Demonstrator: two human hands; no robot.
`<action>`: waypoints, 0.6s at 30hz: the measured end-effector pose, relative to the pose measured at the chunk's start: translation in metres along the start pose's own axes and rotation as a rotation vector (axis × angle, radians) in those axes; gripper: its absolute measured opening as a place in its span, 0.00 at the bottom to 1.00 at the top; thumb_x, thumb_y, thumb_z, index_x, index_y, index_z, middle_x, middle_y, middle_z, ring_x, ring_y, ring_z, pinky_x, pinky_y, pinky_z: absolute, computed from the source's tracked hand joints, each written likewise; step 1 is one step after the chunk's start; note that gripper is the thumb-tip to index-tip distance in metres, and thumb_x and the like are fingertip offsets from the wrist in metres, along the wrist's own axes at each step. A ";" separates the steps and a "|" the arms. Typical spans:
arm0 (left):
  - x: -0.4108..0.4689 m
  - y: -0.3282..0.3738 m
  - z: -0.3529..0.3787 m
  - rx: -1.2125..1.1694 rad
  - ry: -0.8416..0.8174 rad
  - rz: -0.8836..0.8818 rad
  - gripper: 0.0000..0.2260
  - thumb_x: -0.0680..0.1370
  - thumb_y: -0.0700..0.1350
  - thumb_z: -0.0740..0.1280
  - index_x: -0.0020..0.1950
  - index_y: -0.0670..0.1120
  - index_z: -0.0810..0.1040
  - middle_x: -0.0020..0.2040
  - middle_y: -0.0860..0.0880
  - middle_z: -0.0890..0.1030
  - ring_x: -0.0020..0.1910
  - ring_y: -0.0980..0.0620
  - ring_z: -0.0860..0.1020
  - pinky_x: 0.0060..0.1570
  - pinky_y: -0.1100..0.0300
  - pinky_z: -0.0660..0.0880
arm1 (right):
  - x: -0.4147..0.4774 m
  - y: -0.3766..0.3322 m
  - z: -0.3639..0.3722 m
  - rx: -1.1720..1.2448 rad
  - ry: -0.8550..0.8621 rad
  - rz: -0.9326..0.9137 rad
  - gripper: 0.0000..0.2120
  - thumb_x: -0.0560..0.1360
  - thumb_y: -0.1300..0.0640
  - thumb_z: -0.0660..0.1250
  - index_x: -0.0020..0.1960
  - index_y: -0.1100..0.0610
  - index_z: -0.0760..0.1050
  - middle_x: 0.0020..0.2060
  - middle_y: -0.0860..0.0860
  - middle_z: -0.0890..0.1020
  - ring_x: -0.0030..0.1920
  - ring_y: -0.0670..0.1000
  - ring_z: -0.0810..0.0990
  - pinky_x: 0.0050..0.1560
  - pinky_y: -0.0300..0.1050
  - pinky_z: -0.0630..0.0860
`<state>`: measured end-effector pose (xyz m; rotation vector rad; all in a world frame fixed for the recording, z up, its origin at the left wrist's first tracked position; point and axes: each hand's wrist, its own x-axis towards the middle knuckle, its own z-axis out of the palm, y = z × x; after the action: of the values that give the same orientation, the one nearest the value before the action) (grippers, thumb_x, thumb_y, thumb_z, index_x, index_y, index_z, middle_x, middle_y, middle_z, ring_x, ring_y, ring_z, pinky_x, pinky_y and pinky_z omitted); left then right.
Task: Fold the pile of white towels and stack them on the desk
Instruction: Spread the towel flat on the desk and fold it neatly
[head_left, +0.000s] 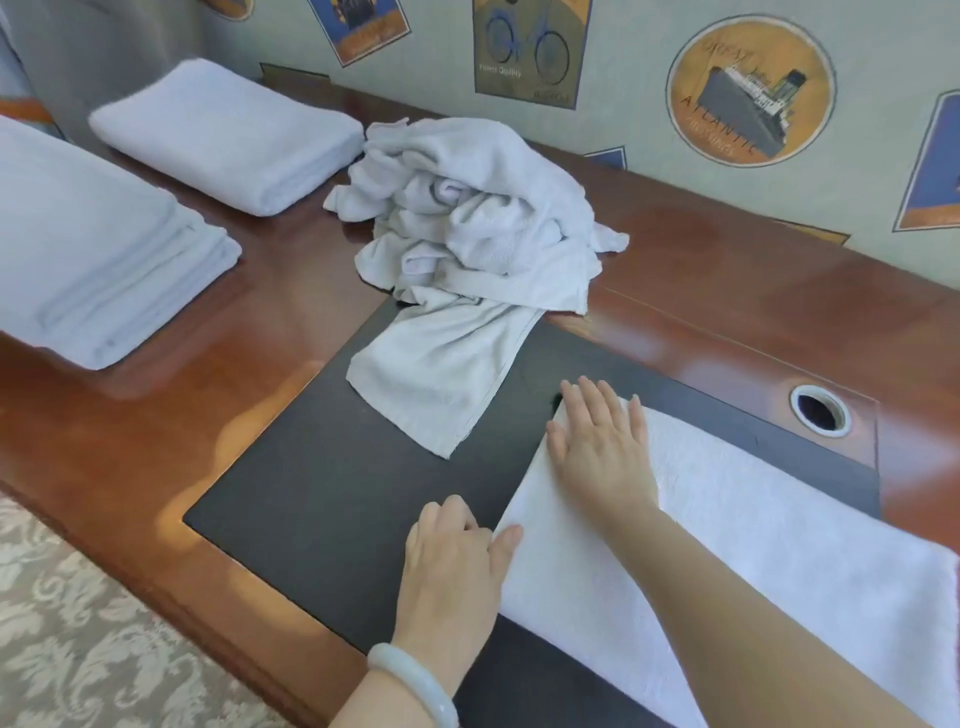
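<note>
Head view looks down, close over the desk (727, 291).

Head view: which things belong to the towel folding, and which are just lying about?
Job: flat towel, crumpled pile, near folded stack, far folded stack, left hand, right hand.
Lying about: black mat, cable hole, wall posters, bracelet.

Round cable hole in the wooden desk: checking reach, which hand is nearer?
Right. The right hand lies flat on the spread white towel, left of the round cable hole; the left hand sits farther left and nearer the person.
</note>
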<state>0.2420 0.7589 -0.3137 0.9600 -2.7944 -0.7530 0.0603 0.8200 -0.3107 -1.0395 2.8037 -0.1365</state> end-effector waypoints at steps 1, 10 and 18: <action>-0.001 -0.004 0.004 0.018 0.061 0.034 0.24 0.80 0.62 0.47 0.27 0.52 0.59 0.38 0.55 0.66 0.40 0.52 0.67 0.43 0.56 0.73 | 0.002 0.002 0.002 0.000 0.019 0.016 0.34 0.77 0.41 0.34 0.80 0.51 0.52 0.79 0.48 0.55 0.79 0.49 0.48 0.78 0.53 0.39; 0.002 0.001 -0.004 0.171 0.217 0.139 0.15 0.79 0.56 0.61 0.34 0.52 0.68 0.38 0.53 0.70 0.35 0.52 0.71 0.34 0.56 0.76 | -0.002 0.006 -0.012 0.282 0.063 -0.005 0.29 0.83 0.40 0.47 0.80 0.51 0.51 0.79 0.46 0.55 0.79 0.48 0.46 0.77 0.49 0.37; 0.063 0.092 0.037 0.240 -0.021 0.596 0.25 0.80 0.54 0.52 0.75 0.48 0.69 0.76 0.48 0.68 0.75 0.45 0.65 0.71 0.43 0.64 | -0.088 0.080 -0.014 0.141 0.201 0.253 0.36 0.77 0.40 0.34 0.80 0.54 0.52 0.80 0.50 0.52 0.77 0.44 0.40 0.75 0.49 0.32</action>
<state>0.1317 0.7995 -0.3064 0.0993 -2.9800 -0.3489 0.0729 0.9389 -0.2984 -0.6674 3.0206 -0.4234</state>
